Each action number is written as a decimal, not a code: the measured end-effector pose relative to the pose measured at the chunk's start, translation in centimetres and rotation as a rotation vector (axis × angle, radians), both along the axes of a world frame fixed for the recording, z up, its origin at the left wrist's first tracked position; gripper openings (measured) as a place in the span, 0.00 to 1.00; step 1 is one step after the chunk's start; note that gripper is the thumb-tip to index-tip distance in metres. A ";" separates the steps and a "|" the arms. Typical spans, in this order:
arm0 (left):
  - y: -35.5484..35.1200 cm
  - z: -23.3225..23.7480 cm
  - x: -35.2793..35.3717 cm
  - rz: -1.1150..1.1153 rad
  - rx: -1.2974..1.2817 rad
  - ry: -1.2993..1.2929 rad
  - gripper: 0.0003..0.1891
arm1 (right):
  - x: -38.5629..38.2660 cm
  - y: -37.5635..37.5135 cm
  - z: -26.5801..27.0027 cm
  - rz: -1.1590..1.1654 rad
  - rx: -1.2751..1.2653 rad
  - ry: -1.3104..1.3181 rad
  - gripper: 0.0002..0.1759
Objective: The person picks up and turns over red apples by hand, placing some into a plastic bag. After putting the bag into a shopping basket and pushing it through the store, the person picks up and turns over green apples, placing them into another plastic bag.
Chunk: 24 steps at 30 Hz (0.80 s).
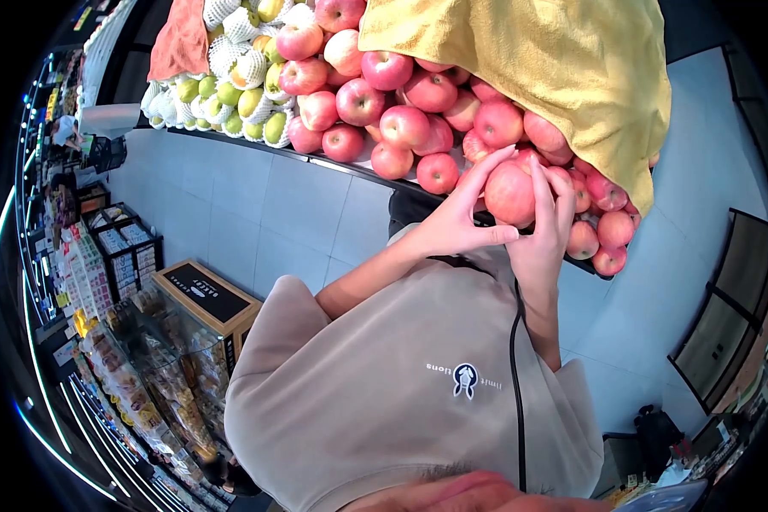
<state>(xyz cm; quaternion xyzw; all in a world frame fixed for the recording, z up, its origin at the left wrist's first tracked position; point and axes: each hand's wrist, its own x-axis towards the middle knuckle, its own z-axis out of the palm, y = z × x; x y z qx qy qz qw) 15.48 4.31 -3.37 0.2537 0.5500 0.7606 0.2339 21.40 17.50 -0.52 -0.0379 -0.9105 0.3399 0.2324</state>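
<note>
A pinkish-red apple is held between my two hands, just above the near edge of a pile of red apples. Around its left side curve the fingers and thumb of my left hand, with the thumb beneath it. The fingers of my right hand press against its right side, and the two hands meet below the fruit. Other apples lie close behind and to the right of my hands. A yellow cloth covers the back right of the pile.
Green fruit in white foam nets lies left of the apples, beside an orange cloth. The display's dark edge runs in front of me. A bakery stand and packed shelves are at the left; a dark bag is at the lower right.
</note>
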 end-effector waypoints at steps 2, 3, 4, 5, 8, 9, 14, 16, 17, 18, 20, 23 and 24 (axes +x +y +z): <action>-0.4 0.2 -0.6 0.048 -0.177 0.264 0.47 | -0.3 0.1 -0.2 0.044 0.061 -0.006 0.45; -0.4 0.2 -0.7 0.052 -0.115 0.162 0.46 | -0.5 0.0 0.1 0.062 0.065 -0.004 0.45; -0.4 0.2 -0.7 0.058 -0.053 0.064 0.45 | -0.7 -0.2 0.5 0.082 0.067 0.000 0.46; -0.6 0.3 -0.7 0.077 0.000 -0.022 0.40 | -0.9 -0.1 1.4 0.124 -0.050 -0.042 0.48; -1.5 -0.3 -0.4 -0.053 0.338 -0.746 0.41 | -1.3 -0.5 3.5 0.202 -0.311 -0.111 0.49; -1.7 -0.5 -0.5 -0.050 0.338 -0.749 0.41 | -1.4 -0.5 3.4 0.236 -0.299 -0.117 0.50; -2.7 0.1 -1.2 -0.242 0.605 -0.925 0.44 | -2.0 -2.3 6.2 0.222 -0.233 -0.165 0.49; -3.1 0.9 -1.0 -0.349 0.918 -1.054 0.42 | -2.3 -2.5 9.1 0.301 -0.146 -0.253 0.46; -3.7 2.4 -0.8 -0.345 0.951 -1.134 0.43 | -2.4 -2.5 11.6 0.350 0.008 -0.305 0.43; -4.0 3.0 -0.9 -0.348 0.905 -1.015 0.44 | -2.4 -2.4 14.2 0.398 0.161 -0.350 0.39; -4.9 4.4 -1.1 -0.351 0.813 -0.778 0.45 | -2.0 -3.5 17.7 0.459 0.250 -0.321 0.39; -7.1 6.1 -1.4 -0.400 0.763 -0.522 0.46 | -2.4 -6.4 19.9 0.543 0.269 -0.239 0.39; -7.8 6.5 -1.5 -0.412 0.773 -0.475 0.46 | -3.3 -7.6 19.6 0.584 0.254 -0.196 0.39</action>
